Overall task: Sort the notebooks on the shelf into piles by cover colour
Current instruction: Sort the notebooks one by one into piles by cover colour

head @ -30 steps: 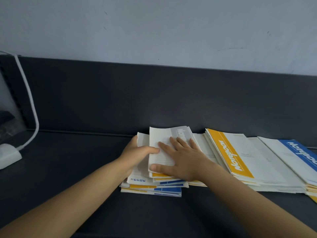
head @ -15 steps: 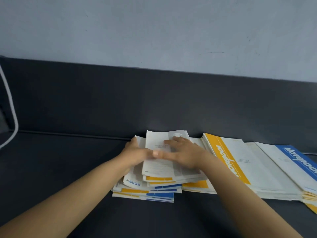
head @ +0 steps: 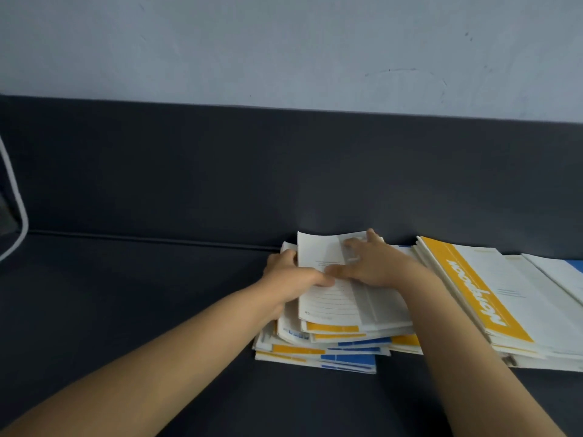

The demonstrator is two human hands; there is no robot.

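A white cable (head: 14, 197) hangs at left. A pale wall (head: 284, 42) rises behind the dark shelf (head: 126, 310). On the mixed pile (head: 315, 351), the left hand (head: 290, 275) grips the top notebook (head: 328, 298) by its left edge. The right hand (head: 375, 266) presses its cover, fingers spread, farther back than earlier. A yellow notebook (head: 479, 288) lies at right.
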